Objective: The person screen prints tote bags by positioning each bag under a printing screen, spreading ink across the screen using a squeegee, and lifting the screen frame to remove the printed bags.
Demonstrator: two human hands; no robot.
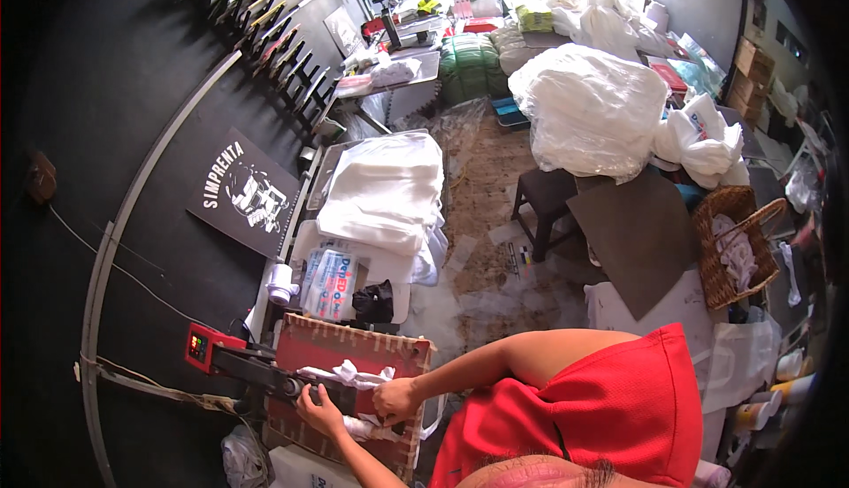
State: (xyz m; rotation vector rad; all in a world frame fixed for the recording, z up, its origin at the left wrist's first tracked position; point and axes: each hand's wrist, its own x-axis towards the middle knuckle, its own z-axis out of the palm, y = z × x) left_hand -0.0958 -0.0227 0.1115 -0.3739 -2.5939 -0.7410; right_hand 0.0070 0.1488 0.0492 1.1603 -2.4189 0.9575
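A heat press with a red control box [213,348] and a black arm [265,369] stands in front of me on the left. Its wide red plate [309,344] has tan tape folded along the edges. White cloth strips [349,373] are wound and knotted around the middle of the press. My left hand [320,412] lies against the black arm beside a round knob, its fingers apart. Closed, my right hand [397,401] grips white cloth at the right part of the press; its fingertips are partly hidden. More wrapped cloth [367,430] shows just below the hands.
Beyond the press lie a plastic packet [329,283], a black cloth bundle [373,301] and a stack of white fabric [382,189]. A dark stool [541,205], a large plastic-wrapped white bundle [588,108] and a wicker basket [738,245] stand to the right.
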